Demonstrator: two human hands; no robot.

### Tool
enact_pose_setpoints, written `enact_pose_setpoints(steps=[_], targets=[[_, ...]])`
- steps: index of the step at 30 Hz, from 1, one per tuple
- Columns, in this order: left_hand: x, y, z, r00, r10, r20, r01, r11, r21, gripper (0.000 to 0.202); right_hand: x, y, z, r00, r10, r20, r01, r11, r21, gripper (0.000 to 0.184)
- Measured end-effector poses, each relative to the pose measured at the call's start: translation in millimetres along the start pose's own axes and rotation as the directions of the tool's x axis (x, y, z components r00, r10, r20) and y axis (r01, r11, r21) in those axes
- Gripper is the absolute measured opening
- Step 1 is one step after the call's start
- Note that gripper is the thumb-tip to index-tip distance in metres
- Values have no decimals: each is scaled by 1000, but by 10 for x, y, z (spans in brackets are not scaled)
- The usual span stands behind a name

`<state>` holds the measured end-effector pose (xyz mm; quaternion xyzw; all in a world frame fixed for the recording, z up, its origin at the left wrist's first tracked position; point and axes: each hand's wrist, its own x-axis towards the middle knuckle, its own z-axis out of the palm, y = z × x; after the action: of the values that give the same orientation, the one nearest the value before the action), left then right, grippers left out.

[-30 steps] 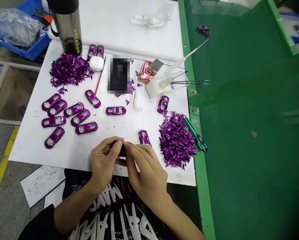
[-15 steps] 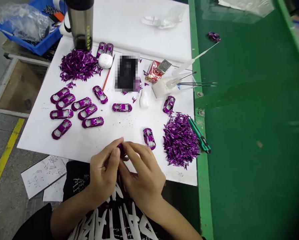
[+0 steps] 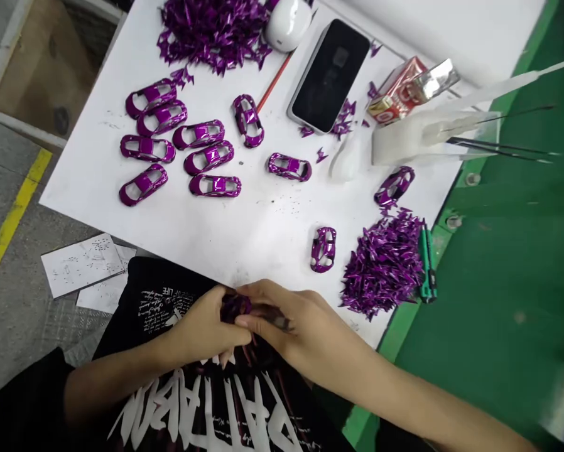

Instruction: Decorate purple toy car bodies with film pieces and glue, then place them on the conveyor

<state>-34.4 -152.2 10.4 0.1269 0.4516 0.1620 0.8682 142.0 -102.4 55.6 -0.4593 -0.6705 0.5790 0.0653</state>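
Left of the near pile of purple slivers (image 3: pixel 383 267), a purple part (image 3: pixel 235 306) is being pinched between the left hand (image 3: pixel 206 329) and the right hand (image 3: pixel 291 320). A narrow grip is being applied by both, and so much is being hidden that the part's exact shape cannot be told. As it is being handled at the edge of the white board (image 3: pixel 263 235) — over the shirt (image 3: pixel 244 414) — it could be dropped through a slipping pinch; its surface could be scuffed by too hard a squeeze. Just right of the pile, a green cutter (image 3: pixel 429 267) is lying unsecured; whether its blade is out cannot be told, so a cut could be caused by a careless reach. Just left of the pile, 1 car shell (image 3: pixel 325 247) is being exposed to a knock from the right hand. Well left of the pile, 7 more shells (image 3: pixel 211 156) are being crowded together; scratches could be caused by a bump. Beyond the pile, tweezers (image 3: pixel 470 144) are being carried by a white holder (image 3: pixel 395 143), which could be tipped by a stray brush.
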Motion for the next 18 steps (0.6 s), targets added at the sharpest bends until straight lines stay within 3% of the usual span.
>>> enact_pose_setpoints(steps=[2, 6, 10, 14, 18], targets=[[117, 20, 86, 996, 52, -69, -54, 998, -24, 15, 82, 11, -75, 1000, -11, 27, 14, 992, -125, 22], [182, 78, 223, 987, 46, -151, -79, 973, -219, 18, 279, 35, -222, 994, 52, 95, -27, 967, -255, 30], [149, 147, 268, 984, -44, -172, -22, 930, -366, 20, 427, 101, -273, 974, 199, 110, -154, 933, -324, 40], [167, 156, 253, 984, -80, -161, 7, 911, -413, 20, 552, 166, -247, 932, 344, 109, -278, 876, -393, 49], [242, 111, 227, 987, -93, -128, 32, 907, -419, 20, 679, 169, -221, 927, 365, 82, -292, 844, -450, 55]])
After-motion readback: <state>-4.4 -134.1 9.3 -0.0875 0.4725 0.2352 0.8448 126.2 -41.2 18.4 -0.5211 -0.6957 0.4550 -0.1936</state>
